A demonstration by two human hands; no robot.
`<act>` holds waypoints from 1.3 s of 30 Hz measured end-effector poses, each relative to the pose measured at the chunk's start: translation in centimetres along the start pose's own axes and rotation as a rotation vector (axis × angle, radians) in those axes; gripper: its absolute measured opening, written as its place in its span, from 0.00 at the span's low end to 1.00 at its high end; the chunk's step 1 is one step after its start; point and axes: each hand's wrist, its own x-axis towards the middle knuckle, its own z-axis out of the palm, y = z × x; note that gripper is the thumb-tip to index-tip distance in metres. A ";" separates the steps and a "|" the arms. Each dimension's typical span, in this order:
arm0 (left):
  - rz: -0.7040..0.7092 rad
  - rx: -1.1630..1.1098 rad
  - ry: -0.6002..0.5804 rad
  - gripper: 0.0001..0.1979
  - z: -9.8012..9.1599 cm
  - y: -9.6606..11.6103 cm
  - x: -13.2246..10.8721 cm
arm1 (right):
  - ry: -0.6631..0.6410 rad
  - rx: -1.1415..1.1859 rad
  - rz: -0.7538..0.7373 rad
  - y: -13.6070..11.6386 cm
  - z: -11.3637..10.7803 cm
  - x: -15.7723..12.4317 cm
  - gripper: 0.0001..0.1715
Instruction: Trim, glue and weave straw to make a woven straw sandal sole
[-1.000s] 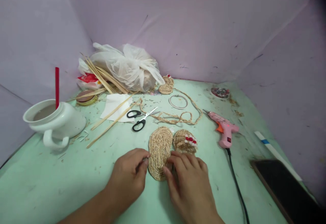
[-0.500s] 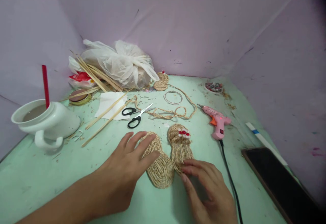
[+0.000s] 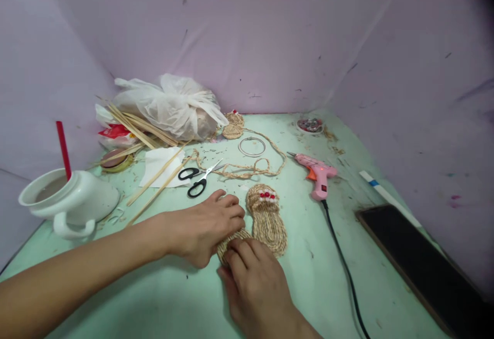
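Slipper [image 3: 270, 228] released; work shifted to its left: right hand [image 3: 257, 277] pinched plain sole [image 3: 224, 249], left hand [image 3: 212, 225] covered it, grip unclear.

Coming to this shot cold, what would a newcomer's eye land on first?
Likely the woven slipper with red and white beads, near the middle of the green table, beside the plain woven sole partly covered by the left hand and right hand. Next, perhaps, the pink glue gun to the right and the white plastic bag at the back left.

Sole [image 3: 240, 234] — rough matt fibre, glue gun [image 3: 320, 173] — smooth plastic
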 end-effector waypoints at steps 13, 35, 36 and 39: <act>0.107 -0.047 0.063 0.16 0.8 -1.3 0.5 | 0.133 -0.029 0.010 0.0 0.9 0.4 0.06; 0.116 -0.006 0.029 0.11 0.7 -0.9 0.9 | 0.148 -0.092 0.025 0.2 1.0 0.3 0.08; 0.105 0.019 0.020 0.11 0.6 -0.7 0.7 | 0.132 -0.097 0.031 0.2 1.0 0.3 0.08; 0.031 0.096 0.063 0.20 0.1 0.4 -0.8 | 0.049 -0.021 0.018 0.3 0.1 0.1 0.05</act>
